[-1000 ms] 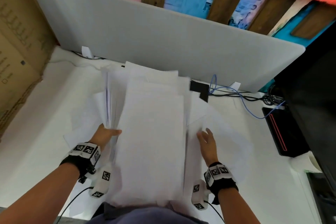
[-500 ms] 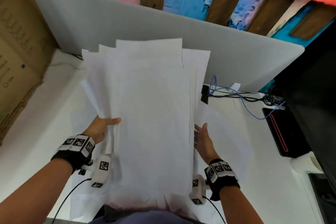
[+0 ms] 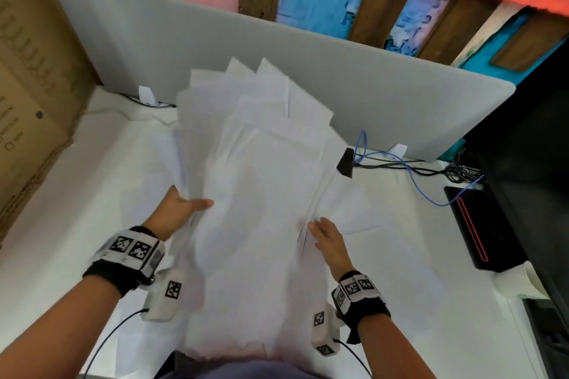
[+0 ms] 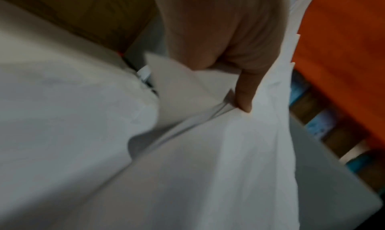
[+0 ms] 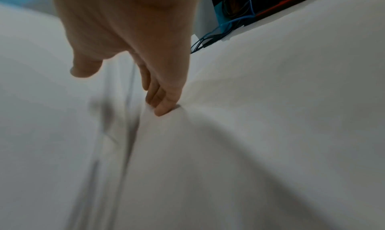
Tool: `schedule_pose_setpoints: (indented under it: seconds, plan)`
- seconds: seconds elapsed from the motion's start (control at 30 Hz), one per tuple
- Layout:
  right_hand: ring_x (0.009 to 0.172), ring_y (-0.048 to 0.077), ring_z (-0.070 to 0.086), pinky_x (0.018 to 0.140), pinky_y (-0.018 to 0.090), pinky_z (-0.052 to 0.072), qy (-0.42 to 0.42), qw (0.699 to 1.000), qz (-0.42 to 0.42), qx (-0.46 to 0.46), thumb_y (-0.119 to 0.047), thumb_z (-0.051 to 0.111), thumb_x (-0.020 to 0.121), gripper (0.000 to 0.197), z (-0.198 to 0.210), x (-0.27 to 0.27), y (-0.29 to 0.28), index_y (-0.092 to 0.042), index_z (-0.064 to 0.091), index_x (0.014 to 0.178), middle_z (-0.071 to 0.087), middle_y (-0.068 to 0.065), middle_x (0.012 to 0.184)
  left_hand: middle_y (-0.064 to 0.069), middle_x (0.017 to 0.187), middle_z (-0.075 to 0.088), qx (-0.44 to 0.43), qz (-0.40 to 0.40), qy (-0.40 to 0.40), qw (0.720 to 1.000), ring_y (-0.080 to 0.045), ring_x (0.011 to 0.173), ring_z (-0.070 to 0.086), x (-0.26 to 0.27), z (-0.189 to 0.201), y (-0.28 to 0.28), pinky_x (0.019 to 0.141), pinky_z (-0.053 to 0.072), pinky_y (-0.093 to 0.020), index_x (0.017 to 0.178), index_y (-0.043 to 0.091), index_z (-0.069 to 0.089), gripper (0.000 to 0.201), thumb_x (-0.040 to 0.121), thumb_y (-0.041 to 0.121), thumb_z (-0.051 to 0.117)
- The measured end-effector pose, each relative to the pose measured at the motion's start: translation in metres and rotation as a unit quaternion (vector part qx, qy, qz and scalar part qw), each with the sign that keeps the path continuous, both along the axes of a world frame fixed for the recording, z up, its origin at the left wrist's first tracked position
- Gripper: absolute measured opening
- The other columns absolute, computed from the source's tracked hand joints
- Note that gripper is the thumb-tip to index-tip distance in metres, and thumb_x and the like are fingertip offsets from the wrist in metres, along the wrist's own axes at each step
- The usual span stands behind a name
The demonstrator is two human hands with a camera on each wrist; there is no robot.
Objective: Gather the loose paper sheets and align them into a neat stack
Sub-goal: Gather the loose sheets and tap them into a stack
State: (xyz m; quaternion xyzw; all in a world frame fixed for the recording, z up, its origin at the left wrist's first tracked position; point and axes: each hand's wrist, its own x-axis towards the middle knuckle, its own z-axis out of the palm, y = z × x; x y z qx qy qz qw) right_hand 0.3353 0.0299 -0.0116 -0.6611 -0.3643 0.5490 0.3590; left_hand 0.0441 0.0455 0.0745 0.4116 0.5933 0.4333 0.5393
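A thick bundle of white paper sheets [image 3: 258, 200] is held up off the white desk [image 3: 61, 224], leaning away from me, its top corners fanned out unevenly. My left hand [image 3: 187, 206] grips its left edge, thumb [image 4: 243, 100] on top and the other fingers hidden under the sheets. My right hand [image 3: 321, 231] lies against the right edge with straight fingers [image 5: 164, 105] pushing into the paper, the thumb held apart. Another loose sheet [image 3: 363, 209] lies flat on the desk to the right of the bundle.
A grey divider panel [image 3: 385, 86] closes off the back of the desk. Cardboard boxes [image 3: 30, 101] stand on the left. On the right are a black device with a red stripe [image 3: 474, 224], a dark monitor [image 3: 529, 148], blue and black cables [image 3: 409, 166] and a small black box [image 3: 346, 161].
The sheets were lifted from lying low on the desk to nearly upright, and have now tipped back down with their tops fanned to the right. Both hands stay at the edges.
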Motion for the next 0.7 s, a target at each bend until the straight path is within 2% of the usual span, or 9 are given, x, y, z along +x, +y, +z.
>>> schedule_pose_setpoints:
  seconds: [0.07, 0.13, 0.2, 0.27, 0.3, 0.37, 0.43, 0.6, 0.7]
  plan:
    - [0.131, 0.019, 0.039, 0.112, 0.040, 0.031, -0.007, 1.000, -0.020, -0.003, -0.037, 0.061, 0.087, 0.069, 0.003, 0.004, 0.000, -0.010, 0.030, 0.143, 0.040, 0.005, 0.143, 0.017, 0.078, 0.072, 0.038, -0.012, -0.006, 0.999, 0.001, 0.077, 0.066, -0.010, 0.021, 0.005, 0.063, 0.050, -0.011, 0.098, 0.021, 0.059, 0.037, 0.078, -0.009, 0.062]
    - [0.135, 0.021, 0.035, 0.114, 0.041, 0.029, -0.011, 1.000, -0.021, 0.002, -0.037, 0.053, 0.092, 0.064, 0.006, 0.007, 0.000, -0.010, 0.028, 0.144, 0.034, 0.005, 0.149, 0.017, 0.079, 0.072, 0.053, 0.002, -0.036, 0.998, 0.000, 0.075, 0.067, -0.017, 0.034, 0.010, 0.062, 0.052, -0.011, 0.097, 0.019, 0.060, 0.035, 0.078, -0.010, 0.060]
    - [0.134, 0.019, 0.038, 0.113, 0.042, 0.031, 0.004, 0.999, -0.031, 0.007, -0.057, 0.053, 0.084, 0.074, 0.012, 0.006, -0.001, -0.016, 0.033, 0.143, 0.038, 0.002, 0.147, 0.011, 0.081, 0.073, 0.061, 0.019, -0.082, 0.995, -0.006, 0.077, 0.069, -0.022, 0.041, 0.016, 0.064, 0.055, -0.017, 0.097, 0.016, 0.061, 0.035, 0.079, -0.013, 0.056]
    - [0.129, 0.016, 0.044, 0.109, 0.038, 0.035, 0.071, 0.997, -0.021, -0.004, -0.080, 0.049, 0.068, 0.091, 0.021, 0.004, 0.000, -0.024, 0.042, 0.138, 0.049, -0.004, 0.139, 0.007, 0.084, 0.074, 0.052, 0.017, -0.113, 0.992, -0.010, 0.079, 0.070, -0.024, 0.040, 0.021, 0.065, 0.056, -0.022, 0.100, 0.015, 0.060, 0.034, 0.081, -0.012, 0.053]
    - [0.126, 0.015, 0.046, 0.106, 0.034, 0.037, 0.110, 0.994, -0.026, -0.011, -0.080, 0.042, 0.072, 0.081, 0.030, 0.001, 0.000, -0.027, 0.045, 0.134, 0.052, -0.007, 0.134, 0.006, 0.085, 0.074, 0.043, 0.015, -0.123, 0.991, -0.011, 0.080, 0.070, -0.024, 0.036, 0.022, 0.064, 0.057, -0.023, 0.101, 0.014, 0.060, 0.034, 0.081, -0.012, 0.053]
    - [0.118, 0.013, 0.051, 0.101, 0.028, 0.037, 0.171, 0.985, -0.024, -0.013, -0.064, 0.020, 0.091, 0.053, 0.042, -0.003, 0.005, -0.032, 0.044, 0.127, 0.056, -0.010, 0.124, 0.002, 0.088, 0.073, 0.017, 0.021, -0.136, 0.990, -0.014, 0.080, 0.070, -0.022, 0.024, 0.022, 0.062, 0.057, -0.024, 0.104, 0.013, 0.060, 0.033, 0.081, -0.010, 0.053]
    - [0.105, 0.010, 0.057, 0.091, 0.024, 0.046, 0.202, 0.979, -0.016, -0.021, -0.056, 0.013, 0.095, 0.050, 0.055, -0.009, 0.009, -0.032, 0.047, 0.123, 0.062, -0.009, 0.113, -0.001, 0.090, 0.072, -0.006, 0.034, -0.145, 0.989, -0.015, 0.080, 0.070, -0.019, 0.013, 0.019, 0.061, 0.057, -0.026, 0.106, 0.012, 0.060, 0.033, 0.081, -0.008, 0.055]
    - [0.045, 0.010, 0.054, 0.046, 0.017, 0.046, 0.247, 0.965, -0.026, -0.079, -0.037, 0.038, 0.096, 0.039, 0.060, -0.017, 0.008, -0.014, 0.060, 0.072, 0.058, -0.002, 0.052, 0.001, 0.084, 0.074, -0.018, 0.010, -0.153, 0.988, -0.015, 0.079, 0.071, -0.013, 0.008, 0.020, 0.061, 0.057, -0.026, 0.103, 0.012, 0.061, 0.031, 0.082, -0.009, 0.053]
    - [0.061, 0.016, 0.063, 0.060, 0.023, 0.050, 0.290, 0.953, -0.062, -0.060, -0.062, 0.033, 0.088, 0.055, 0.059, -0.015, 0.009, -0.021, 0.069, 0.082, 0.067, 0.001, 0.069, -0.003, 0.089, 0.072, -0.035, 0.000, -0.116, 0.993, -0.017, 0.081, 0.070, -0.010, 0.005, 0.021, 0.071, 0.057, -0.030, 0.108, 0.010, 0.059, 0.034, 0.081, -0.010, 0.056]
